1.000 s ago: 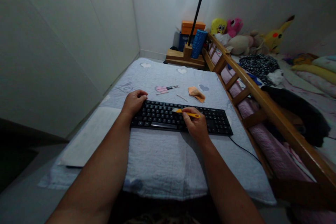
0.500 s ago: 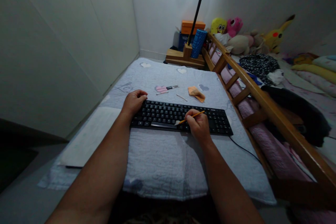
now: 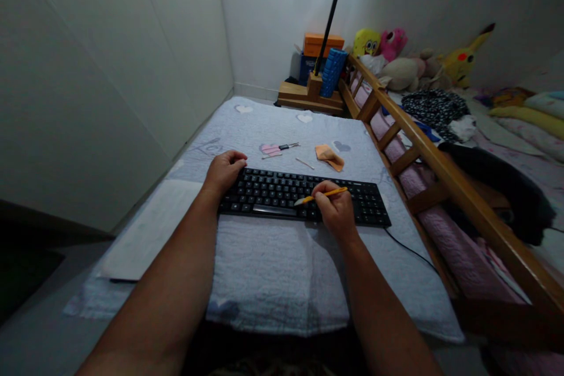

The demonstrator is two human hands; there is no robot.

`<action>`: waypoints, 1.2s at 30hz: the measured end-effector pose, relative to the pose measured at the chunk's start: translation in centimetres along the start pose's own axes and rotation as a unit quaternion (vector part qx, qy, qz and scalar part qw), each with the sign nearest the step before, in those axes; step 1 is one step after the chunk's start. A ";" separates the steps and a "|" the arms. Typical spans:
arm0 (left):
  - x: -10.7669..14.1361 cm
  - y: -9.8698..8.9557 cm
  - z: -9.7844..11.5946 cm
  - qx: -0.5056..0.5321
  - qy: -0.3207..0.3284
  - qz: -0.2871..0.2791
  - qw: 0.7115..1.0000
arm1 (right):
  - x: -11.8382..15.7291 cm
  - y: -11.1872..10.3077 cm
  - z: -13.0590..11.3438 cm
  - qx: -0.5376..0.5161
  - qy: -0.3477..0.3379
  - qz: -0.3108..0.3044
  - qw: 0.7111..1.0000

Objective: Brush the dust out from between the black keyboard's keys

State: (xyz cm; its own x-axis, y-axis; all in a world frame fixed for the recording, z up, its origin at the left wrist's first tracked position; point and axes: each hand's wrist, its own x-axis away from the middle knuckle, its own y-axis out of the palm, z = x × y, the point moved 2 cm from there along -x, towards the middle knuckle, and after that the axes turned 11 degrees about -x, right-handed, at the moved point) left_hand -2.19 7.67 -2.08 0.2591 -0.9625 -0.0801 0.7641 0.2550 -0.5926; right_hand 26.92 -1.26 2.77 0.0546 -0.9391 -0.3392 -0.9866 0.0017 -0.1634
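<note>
A black keyboard [image 3: 268,191] lies flat across the cloth-covered table in front of me. My left hand [image 3: 224,173] is closed around its left end, with the thumb by the upper corner. In my right hand [image 3: 335,211], a thin brush [image 3: 309,198] with a yellow handle is pinched between thumb and fingers. Its pale bristles point left and are over the keys just above the right end of the space bar. Beyond the keyboard lie an orange cloth [image 3: 330,158], a cotton swab [image 3: 305,163] and a second swab [image 3: 272,156].
Near the swabs is a small tool [image 3: 288,146] with a dark grip and thin metal end. A white sheet [image 3: 150,235] lies left of my forearm. The keyboard's cable [image 3: 412,252] runs right, toward a wooden bed rail [image 3: 423,158]. A lamp stand [image 3: 331,14] rises behind.
The brush tip has shifted slightly up from the space bar's right end to the keys above. My right hand has moved a little right; my left hand stays put.
</note>
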 end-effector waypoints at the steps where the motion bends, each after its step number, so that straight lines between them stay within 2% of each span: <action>1: 0.0 0.0 -0.1 -0.001 0.002 0.000 1.000 | 0.0 0.0 0.0 0.004 0.001 -0.007 1.000; 10: 0.0 0.0 -0.1 0.002 0.003 0.001 1.000 | 0.0 -0.4 0.3 -0.027 0.044 -0.032 0.998; 18: -0.1 0.0 -0.1 -0.005 0.000 -0.001 1.000 | 0.0 -0.5 0.5 -0.006 0.010 0.014 1.000; 25: -0.1 0.1 -0.2 0.000 0.000 0.000 1.000 | 0.0 -0.4 1.0 0.040 0.032 -0.033 0.998; 31: -0.1 0.0 -0.2 -0.002 0.002 0.002 1.000 | -0.1 -0.5 1.1 -0.016 0.068 -0.042 0.997; 36: -0.1 0.0 0.0 -0.002 0.000 0.000 1.000 | -0.1 -0.6 1.0 -0.043 0.061 -0.030 0.997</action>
State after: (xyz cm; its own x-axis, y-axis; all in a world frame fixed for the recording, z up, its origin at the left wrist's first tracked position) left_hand -2.19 7.73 -2.11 0.2602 -0.9622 -0.0803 0.7614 0.2555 -0.5958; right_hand 27.66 -0.83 1.92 0.1008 -0.9714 -0.2151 -0.9918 -0.0811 -0.0987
